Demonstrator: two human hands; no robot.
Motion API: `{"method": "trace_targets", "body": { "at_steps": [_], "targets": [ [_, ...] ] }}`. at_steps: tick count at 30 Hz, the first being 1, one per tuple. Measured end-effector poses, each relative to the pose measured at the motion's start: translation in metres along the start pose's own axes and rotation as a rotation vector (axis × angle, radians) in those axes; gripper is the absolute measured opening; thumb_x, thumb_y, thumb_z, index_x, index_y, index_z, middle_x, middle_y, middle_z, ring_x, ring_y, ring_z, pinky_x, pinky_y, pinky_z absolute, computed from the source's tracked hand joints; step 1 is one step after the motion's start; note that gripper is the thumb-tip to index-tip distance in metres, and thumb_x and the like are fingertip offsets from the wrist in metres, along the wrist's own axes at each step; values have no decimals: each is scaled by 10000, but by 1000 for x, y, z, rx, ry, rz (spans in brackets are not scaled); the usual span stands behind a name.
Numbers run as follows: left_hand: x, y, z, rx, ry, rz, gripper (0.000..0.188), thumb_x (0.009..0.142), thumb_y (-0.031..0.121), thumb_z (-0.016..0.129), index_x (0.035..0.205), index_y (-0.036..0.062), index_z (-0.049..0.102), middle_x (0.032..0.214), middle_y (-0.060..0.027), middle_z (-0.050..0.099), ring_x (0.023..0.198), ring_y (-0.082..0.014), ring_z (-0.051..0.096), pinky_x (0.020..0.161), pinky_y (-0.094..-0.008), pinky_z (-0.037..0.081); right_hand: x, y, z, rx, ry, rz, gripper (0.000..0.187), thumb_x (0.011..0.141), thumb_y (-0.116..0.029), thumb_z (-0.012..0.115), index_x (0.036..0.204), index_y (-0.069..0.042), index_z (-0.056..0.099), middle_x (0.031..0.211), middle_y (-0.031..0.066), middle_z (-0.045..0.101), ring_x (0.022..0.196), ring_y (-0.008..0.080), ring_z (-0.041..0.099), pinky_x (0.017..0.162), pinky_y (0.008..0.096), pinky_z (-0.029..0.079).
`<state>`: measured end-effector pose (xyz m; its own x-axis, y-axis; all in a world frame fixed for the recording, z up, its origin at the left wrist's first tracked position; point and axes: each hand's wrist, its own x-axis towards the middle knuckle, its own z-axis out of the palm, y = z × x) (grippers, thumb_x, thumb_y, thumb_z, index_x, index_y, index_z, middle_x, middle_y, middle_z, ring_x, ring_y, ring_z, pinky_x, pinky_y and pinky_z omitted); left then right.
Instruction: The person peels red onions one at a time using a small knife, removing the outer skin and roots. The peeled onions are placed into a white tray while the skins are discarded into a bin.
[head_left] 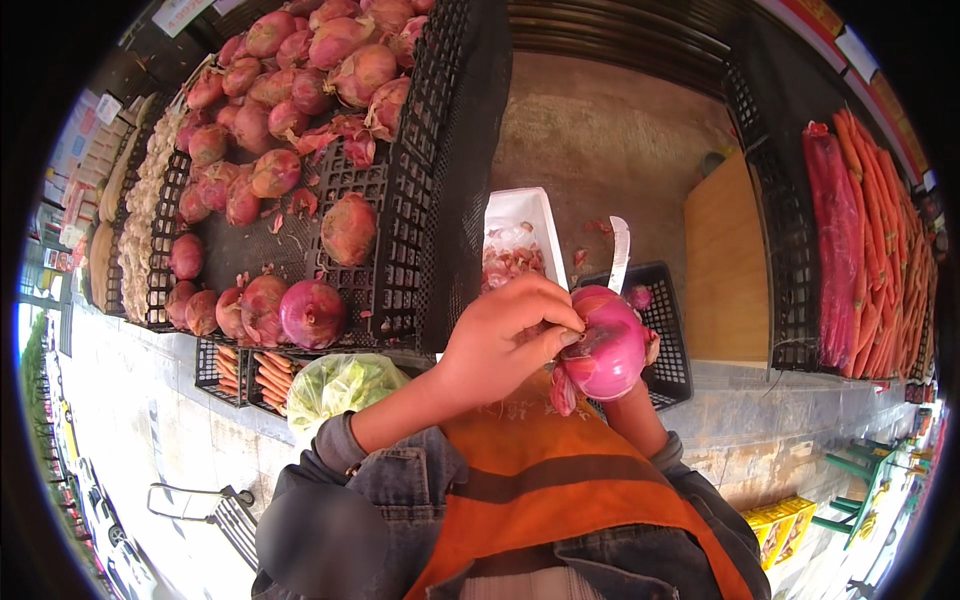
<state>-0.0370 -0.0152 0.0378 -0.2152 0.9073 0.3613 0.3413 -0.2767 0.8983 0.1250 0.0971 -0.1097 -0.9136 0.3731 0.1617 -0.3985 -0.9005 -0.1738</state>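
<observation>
Between the onion crate [412, 165] at left and the carrots [872, 250] at right, the left hand [512, 328] pinches the left side of a red onion [612, 352], thumb against forefinger. This onion mostly hides the right hand [629, 405], whose grip I cannot tell; a curved knife blade [620, 250] rises beyond.

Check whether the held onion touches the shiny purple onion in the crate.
Apart. The head view shows the held onion well right of the purple crate onion, with the crate's side wall and the left hand between them.
</observation>
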Motion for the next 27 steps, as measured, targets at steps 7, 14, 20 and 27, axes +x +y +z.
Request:
{"method": "trace_targets", "body": {
  "at_steps": [7,14,20,27],
  "targets": [
    [0,-2,0,-98,-13,-91,139,809,-26,618,928,42,645,947,-69,600,808,-172,601,671,-269,486,11,7,20,68,-12,-19,1080,644,-742,527,1386,17,326,1354,244,417,1210,388,468,1061,491,359],
    [-3,-13,2,-296,-18,-114,52,859,-3,606,906,0,627,927,-67,592,800,-133,577,710,-252,472,13,8,42,-442,155,-5,730,726,-440,590,1281,-3,407,1234,166,485,1115,284,511,969,397,415],
    [-5,-18,4,-584,33,-227,63,895,30,591,933,-19,602,915,-38,583,820,-104,551,727,-239,461,18,9,43,-565,83,27,428,805,-141,657,1178,-22,484,1116,88,551,1025,180,549,881,305,467],
    [-10,-18,5,-821,144,-406,88,910,78,582,927,-5,601,911,-31,579,767,-89,529,678,-233,451,11,15,6,-22,-28,151,1043,675,-688,672,1404,-34,313,1303,133,498,1213,234,485,1011,412,415]
  ]
}}
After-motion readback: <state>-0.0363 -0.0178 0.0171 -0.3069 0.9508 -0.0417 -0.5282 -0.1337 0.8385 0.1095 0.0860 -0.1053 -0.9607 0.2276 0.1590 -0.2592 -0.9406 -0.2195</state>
